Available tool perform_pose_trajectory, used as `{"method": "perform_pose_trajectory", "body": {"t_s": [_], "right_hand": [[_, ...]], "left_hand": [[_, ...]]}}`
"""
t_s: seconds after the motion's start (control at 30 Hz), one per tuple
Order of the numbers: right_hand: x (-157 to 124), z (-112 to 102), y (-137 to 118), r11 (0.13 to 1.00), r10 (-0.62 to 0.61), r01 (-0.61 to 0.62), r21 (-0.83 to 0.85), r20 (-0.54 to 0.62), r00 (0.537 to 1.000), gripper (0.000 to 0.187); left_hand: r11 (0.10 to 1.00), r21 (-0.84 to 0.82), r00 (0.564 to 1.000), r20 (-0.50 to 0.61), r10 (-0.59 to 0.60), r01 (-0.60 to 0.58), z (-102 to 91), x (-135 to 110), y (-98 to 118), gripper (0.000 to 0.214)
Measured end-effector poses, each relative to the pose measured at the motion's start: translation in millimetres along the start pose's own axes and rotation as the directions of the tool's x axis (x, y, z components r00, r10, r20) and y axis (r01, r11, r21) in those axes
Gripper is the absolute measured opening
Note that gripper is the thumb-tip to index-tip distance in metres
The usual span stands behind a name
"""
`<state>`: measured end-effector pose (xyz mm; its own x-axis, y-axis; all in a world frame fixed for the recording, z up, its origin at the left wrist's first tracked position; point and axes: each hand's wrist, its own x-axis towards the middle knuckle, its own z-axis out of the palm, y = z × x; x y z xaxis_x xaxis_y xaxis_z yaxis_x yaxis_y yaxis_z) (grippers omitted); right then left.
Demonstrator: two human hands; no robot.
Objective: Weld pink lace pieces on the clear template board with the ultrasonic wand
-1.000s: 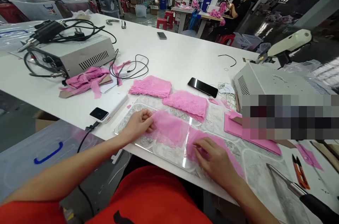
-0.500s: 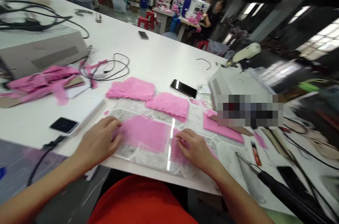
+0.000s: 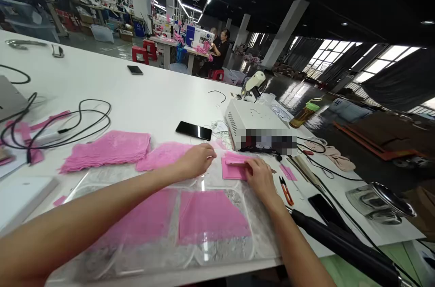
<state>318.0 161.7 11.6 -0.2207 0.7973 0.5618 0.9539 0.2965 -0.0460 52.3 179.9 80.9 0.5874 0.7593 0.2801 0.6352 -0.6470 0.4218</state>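
Note:
My right hand (image 3: 261, 179) is at the small pink stack (image 3: 231, 172) on the right, its fingertips pinched on a thin brown strip (image 3: 236, 165) that lies over the stack with a pink piece. Left of it, my left hand (image 3: 199, 160) hangs above the work surface with fingers curled together; nothing shows between them. Two thin pink fabric pieces (image 3: 212, 219) lie side by side on the clear sheet (image 3: 224, 251) in front of me. Behind them are two piles of pink fabric, a larger pile (image 3: 108, 151) and a smaller pile (image 3: 163, 155) partly covered by my left forearm.
A black phone (image 3: 193, 131) lies behind the piles, beside a pale machine box (image 3: 254, 119). To the right are orange thread snips (image 3: 286, 191), a black-handled tool (image 3: 343, 241) and a glass jar (image 3: 379, 201). Black cables (image 3: 91, 115) coil at left.
My view has swung right. Both hands have left the pink pieces on the clear sheet: the right has reached the small pink stack, and the left has crossed rightward toward it.

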Motion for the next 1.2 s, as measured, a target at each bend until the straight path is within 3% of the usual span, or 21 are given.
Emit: {"method": "perform_pose_trajectory", "body": {"t_s": [0.13, 0.23, 0.33, 0.63, 1.0, 1.2], "right_hand": [[-6.0, 2.9, -0.8, 1.000, 0.008, -0.008, -0.016, -0.007, 1.000, 0.017], [-9.8, 6.4, -2.1, 1.000, 0.015, -0.015, -0.010, 0.004, 1.000, 0.017], [-13.1, 9.6, -5.0, 1.000, 0.028, -0.028, 0.007, 0.022, 0.999, 0.018], [-14.6, 9.7, -10.5, 0.997, 0.056, -0.060, 0.056, 0.067, 0.996, 0.017], [-13.1, 7.0, -12.7, 0.990, 0.102, -0.111, 0.087, 0.106, 0.989, 0.018], [-11.8, 5.5, -14.7, 0.986, 0.118, -0.130, 0.102, 0.113, 0.986, 0.017]], "left_hand": [[0.998, -0.027, 0.993, 0.107, 0.050, -0.048, 29.2, 54.3, 14.6, 0.026], [1.000, -0.029, 0.978, 0.210, 0.018, -0.012, 47.4, 76.6, 21.3, 0.015], [0.998, 0.013, 0.952, 0.302, -0.058, 0.057, 57.4, 89.0, 24.5, 0.025], [0.975, 0.147, 0.861, 0.461, -0.214, 0.164, 56.1, 98.5, 36.6, 0.030], [0.946, 0.220, 0.767, 0.555, -0.323, 0.239, 51.1, 110.6, 44.0, 0.032], [0.931, 0.260, 0.738, 0.569, -0.362, 0.257, 53.2, 117.1, 43.3, 0.033]]}}
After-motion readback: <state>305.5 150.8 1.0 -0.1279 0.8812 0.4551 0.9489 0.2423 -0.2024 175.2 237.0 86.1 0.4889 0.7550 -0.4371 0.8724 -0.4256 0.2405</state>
